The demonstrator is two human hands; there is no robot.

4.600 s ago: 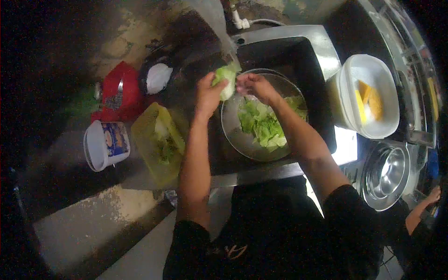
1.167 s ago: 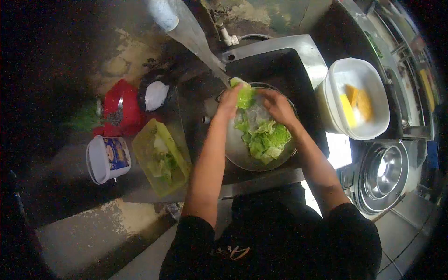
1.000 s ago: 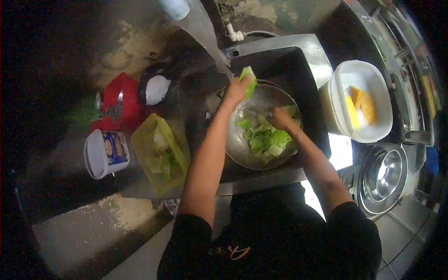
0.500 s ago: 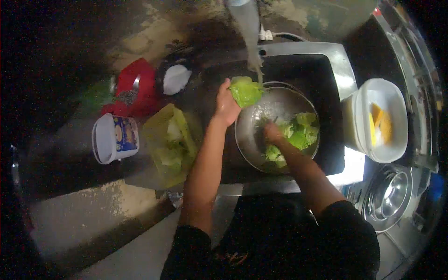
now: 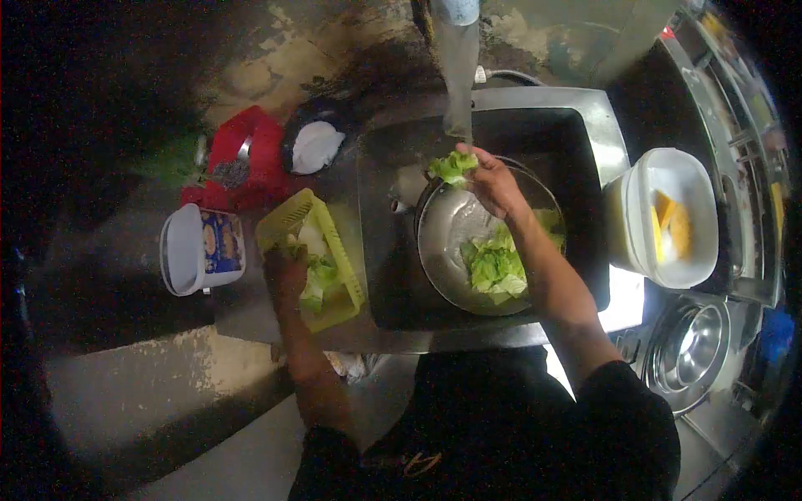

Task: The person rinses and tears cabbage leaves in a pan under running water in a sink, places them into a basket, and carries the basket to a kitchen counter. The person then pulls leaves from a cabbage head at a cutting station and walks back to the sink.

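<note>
A leaf (image 5: pixel 453 167) is being pinched by the right hand (image 5: pixel 499 185), fingers partly curled, over the bowl (image 5: pixel 432 265), where more leaves (image 5: pixel 496 267) are lying. A light hold near the edge is best being used there — crushing is thus being avoided while the leaf's face is being opened to the clear sleeve (image 5: pixel 459 75). The left hand (image 5: pixel 288 260) is being held at the basket (image 5: pixel 349 280), too dark and blurred to tell its opening or hold. Movement between them is being bounded by the basket's raised wall and the bowl's rim; wider wrist room is being offered between the bowl and the sink's right wall.
</note>
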